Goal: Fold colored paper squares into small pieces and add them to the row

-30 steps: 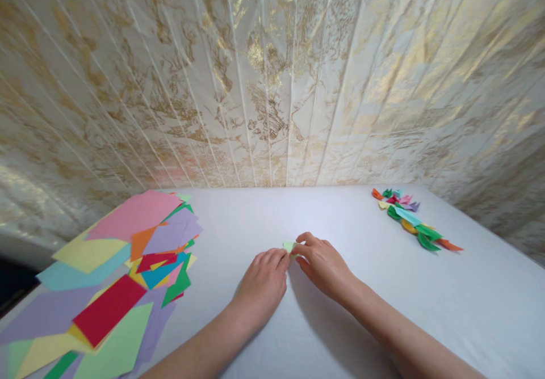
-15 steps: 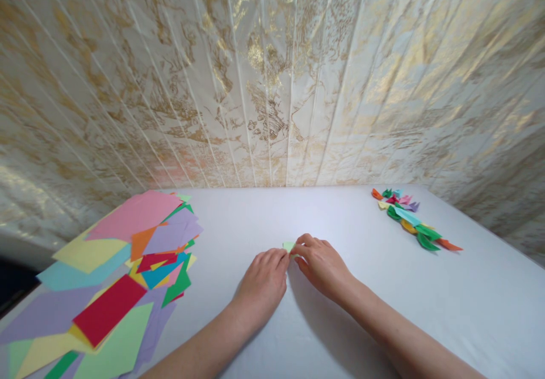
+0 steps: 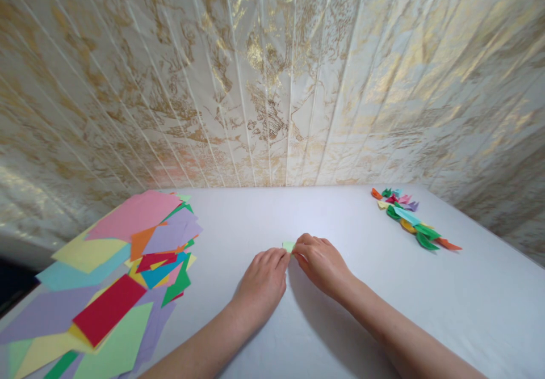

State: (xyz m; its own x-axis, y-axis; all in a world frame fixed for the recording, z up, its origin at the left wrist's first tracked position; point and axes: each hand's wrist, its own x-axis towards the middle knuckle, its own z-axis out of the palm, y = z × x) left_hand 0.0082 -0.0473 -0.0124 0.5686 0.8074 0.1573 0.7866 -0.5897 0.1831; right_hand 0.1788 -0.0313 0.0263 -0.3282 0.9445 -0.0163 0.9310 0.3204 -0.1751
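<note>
A small light green piece of paper [image 3: 288, 247] lies near the middle of the white table [image 3: 242, 214], its lower part hidden by fingers. My left hand [image 3: 264, 279] rests on the table with its fingers together, the tips on the paper's lower left edge. From the right, my right hand [image 3: 320, 262] grips the paper's right side with thumb and fingers closed together.
Many coloured sheets, among them a pink one [image 3: 136, 214] and a red one [image 3: 109, 310], overlap at the left. Several small folded paper pieces [image 3: 427, 231] lie at the back right. A patterned white and gold curtain [image 3: 264, 84] hangs behind the table.
My right hand's thumb and fingers have drawn closer together at the paper's right side. My left hand has hardly moved.
</note>
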